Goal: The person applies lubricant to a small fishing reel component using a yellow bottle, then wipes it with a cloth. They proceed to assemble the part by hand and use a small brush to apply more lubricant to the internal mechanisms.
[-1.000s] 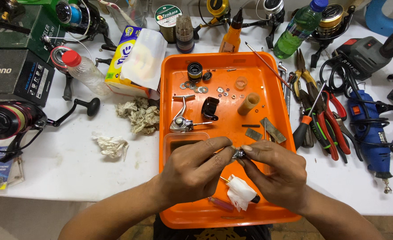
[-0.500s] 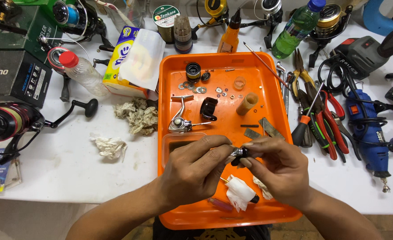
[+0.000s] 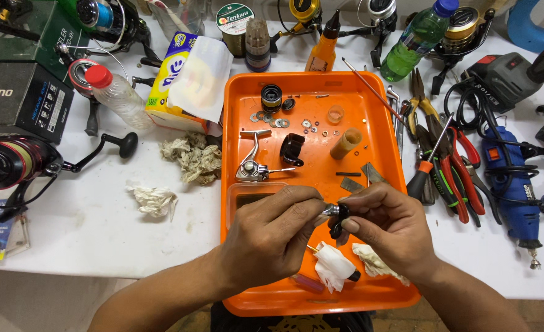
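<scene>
Both my hands meet over the near half of an orange tray (image 3: 235, 123). My left hand (image 3: 270, 237) and my right hand (image 3: 387, 226) together pinch a small black and silver reel part (image 3: 335, 215) between the fingertips. Just below it on the tray lies a small white bottle wrapped in tissue (image 3: 334, 267) and a crumpled tissue (image 3: 370, 261). Farther up the tray sit a silver reel frame (image 3: 252, 167), a black curved part (image 3: 292, 149), a black spool (image 3: 271, 97), several washers (image 3: 278, 122) and a tan cylinder (image 3: 346, 143).
Pliers and screwdrivers (image 3: 444, 163) and a blue rotary tool (image 3: 508, 184) lie right of the tray. Left are crumpled tissues (image 3: 193, 157), a tissue pack (image 3: 189, 83), a plastic bottle (image 3: 115, 95), a fishing reel (image 3: 10, 163) and a dark box (image 3: 19, 101). Bottles and reels line the back.
My hands have shifted slightly while turning the small part between the fingers; the part stays held over the same spot of the tray.
</scene>
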